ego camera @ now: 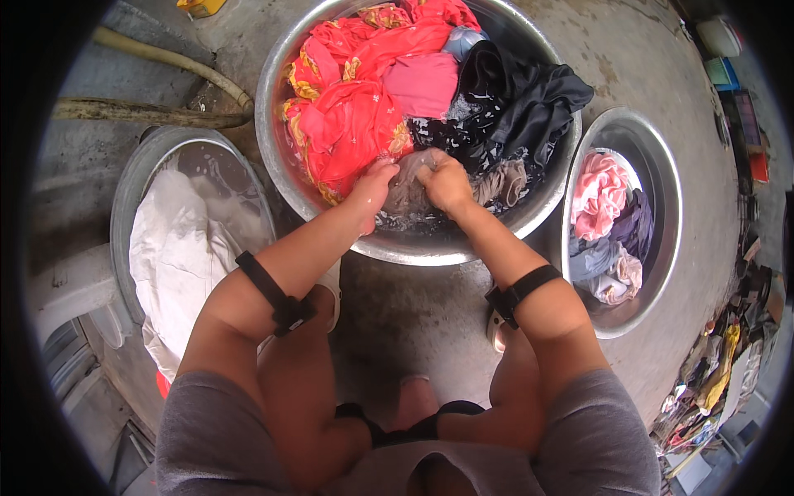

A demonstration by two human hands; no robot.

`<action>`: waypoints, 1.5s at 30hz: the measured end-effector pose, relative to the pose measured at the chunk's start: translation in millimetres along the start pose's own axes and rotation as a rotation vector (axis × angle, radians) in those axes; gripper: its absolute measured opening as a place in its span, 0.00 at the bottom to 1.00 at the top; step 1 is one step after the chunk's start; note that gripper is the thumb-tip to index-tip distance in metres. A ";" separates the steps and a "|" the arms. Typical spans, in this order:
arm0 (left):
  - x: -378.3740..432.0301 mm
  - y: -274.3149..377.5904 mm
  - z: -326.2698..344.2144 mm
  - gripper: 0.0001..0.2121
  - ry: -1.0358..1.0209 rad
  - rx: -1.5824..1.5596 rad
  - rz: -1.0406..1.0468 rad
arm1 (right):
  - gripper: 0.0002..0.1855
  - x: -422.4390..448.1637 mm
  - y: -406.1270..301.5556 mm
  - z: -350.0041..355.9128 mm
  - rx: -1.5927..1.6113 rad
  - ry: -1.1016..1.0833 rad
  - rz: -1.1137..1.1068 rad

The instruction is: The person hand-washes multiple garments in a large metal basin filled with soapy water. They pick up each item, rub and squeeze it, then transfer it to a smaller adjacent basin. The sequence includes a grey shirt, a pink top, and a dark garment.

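Observation:
A large metal basin (414,255) with water stands before me. My left hand (374,189) is at its near side, beside a wet grey-brown cloth (406,183); whether its fingers grip the cloth I cannot tell. My right hand (445,181) is closed on the same cloth, thumb towards the left hand. A striped brownish cloth (510,181) lies just right of that hand. Red cloth with yellow patterns (353,124) fills the basin's left side, a pink cloth (425,84) its middle, and black cloth (527,93) the right, partly over the rim.
An oval metal basin (667,248) at right holds pink, purple and grey cloths. At left, a metal tub (127,204) holds soapy water and white cloth (180,242), which hangs over its edge. A thick hose (180,65) lies at upper left; clutter lines the far right.

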State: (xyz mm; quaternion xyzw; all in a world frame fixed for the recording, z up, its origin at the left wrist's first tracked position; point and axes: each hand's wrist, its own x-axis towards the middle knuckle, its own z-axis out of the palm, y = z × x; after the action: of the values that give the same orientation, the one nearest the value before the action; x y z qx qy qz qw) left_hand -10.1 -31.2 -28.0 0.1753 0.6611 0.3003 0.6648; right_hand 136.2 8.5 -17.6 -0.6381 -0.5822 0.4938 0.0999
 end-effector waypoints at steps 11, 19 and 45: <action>-15.6 16.3 -11.9 0.15 -0.517 -0.686 0.007 | 0.14 -62.1 -73.1 31.7 0.030 0.526 -0.962; -3.5 40.4 -26.3 0.19 -0.336 -0.136 0.035 | 0.31 -21.2 -12.6 -43.8 -0.280 0.419 -0.149; -30.4 66.2 3.0 0.43 -0.428 0.367 0.882 | 0.21 -57.9 -106.0 -91.9 1.079 -0.212 -0.410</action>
State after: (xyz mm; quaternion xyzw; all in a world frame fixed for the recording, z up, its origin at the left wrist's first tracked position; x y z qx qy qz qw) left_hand -16.6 0.3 37.4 0.6082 0.4157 0.3883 0.5537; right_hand 146.1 32.9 131.8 -0.3186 -0.3666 0.7522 0.4454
